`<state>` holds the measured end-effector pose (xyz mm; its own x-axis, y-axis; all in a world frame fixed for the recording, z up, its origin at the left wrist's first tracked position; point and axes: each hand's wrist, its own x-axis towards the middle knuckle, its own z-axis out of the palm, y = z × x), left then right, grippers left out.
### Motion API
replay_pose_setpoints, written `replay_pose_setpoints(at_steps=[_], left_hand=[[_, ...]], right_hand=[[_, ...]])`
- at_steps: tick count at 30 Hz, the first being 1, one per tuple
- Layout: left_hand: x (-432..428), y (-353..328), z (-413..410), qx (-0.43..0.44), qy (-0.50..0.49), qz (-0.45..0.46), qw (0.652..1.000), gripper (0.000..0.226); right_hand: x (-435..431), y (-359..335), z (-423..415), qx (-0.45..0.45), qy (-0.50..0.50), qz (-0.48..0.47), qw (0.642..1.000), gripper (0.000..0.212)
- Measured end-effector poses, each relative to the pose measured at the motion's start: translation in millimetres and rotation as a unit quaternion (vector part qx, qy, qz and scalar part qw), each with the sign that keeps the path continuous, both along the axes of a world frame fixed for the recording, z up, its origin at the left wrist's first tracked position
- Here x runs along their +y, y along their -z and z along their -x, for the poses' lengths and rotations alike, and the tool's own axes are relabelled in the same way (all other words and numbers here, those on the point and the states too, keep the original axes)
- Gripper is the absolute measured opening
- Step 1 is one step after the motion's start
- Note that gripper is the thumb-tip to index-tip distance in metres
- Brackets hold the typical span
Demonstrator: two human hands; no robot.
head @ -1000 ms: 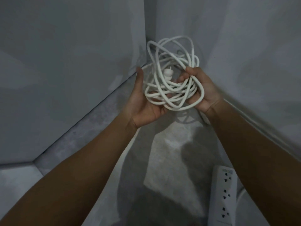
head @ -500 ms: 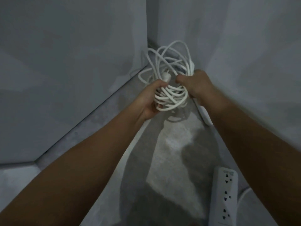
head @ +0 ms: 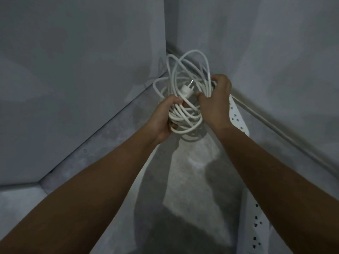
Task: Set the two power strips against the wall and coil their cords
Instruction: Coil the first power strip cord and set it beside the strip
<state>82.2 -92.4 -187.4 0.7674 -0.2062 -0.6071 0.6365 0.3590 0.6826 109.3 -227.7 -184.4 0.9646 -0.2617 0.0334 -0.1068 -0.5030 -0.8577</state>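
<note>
Grey walls [head: 82, 61] meet a concrete floor [head: 192, 180] (dimly lit) in a corner

A single head-worn wide-angle view looks forward and steeply down from above the person's own forearms, facing into a room corner where two grey walls [head: 82, 70] meet a concrete floor [head: 192, 180]. The arms reach away from the lens, so the left hand [head: 163, 119] and right hand [head: 216, 101] sit near mid-frame, fairly close. There is no second view; wide-angle bending curves the wall edges toward the frame borders.
</note>
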Motion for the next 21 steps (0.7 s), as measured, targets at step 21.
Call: replay_pose_setpoints(at_steps=[21], left_hand=[[-2, 9, 4, 0.032, 0.026, 0.144, 0.989, 0.037]], right_hand=[[-9, -5, 1, 0.188, -0.231, -0.026, 0.954, 0.036]])
